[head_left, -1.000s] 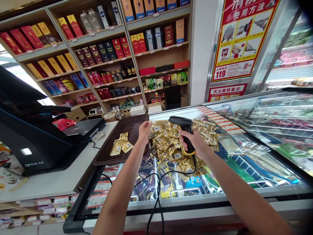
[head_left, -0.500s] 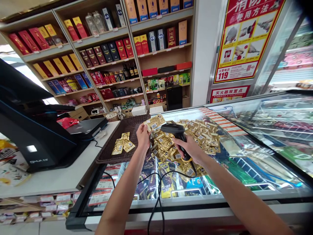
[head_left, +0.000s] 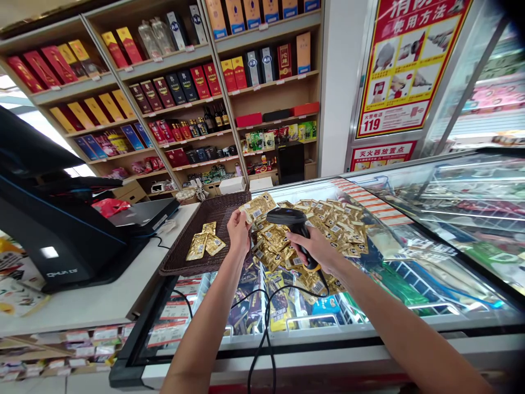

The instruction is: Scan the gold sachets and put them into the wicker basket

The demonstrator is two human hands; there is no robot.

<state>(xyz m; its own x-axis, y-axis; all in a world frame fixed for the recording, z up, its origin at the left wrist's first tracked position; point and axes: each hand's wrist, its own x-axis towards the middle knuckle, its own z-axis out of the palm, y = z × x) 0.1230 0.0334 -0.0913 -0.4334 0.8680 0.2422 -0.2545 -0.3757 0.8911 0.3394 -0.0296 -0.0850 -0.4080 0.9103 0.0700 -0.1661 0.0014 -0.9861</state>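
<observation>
Between the fingers of my left hand [head_left: 239,232] is a gold foil packet [head_left: 258,207], its barcode showing. My right hand [head_left: 314,247] is wrapped around the handle of a black barcode scanner [head_left: 288,216], whose head points left toward that packet, a small gap apart. Beneath both hands, a heap of gold packets [head_left: 336,227] is spread on the glass top of a freezer. To the left, a brown woven basket [head_left: 180,257] holds three gold packets [head_left: 205,242]. From the scanner's handle a black cable [head_left: 268,323] loops down over the freezer's front edge.
A black checkout machine [head_left: 69,219] stands on the white counter [head_left: 94,298] at left. The chest freezer [head_left: 328,353] with frozen goods under glass stretches to the right. Behind stand shelves of boxes [head_left: 176,93] and a wall with a red poster [head_left: 410,71].
The view has shifted very slightly. Both hands keep their hold, and the packet and scanner stay almost where they were.
</observation>
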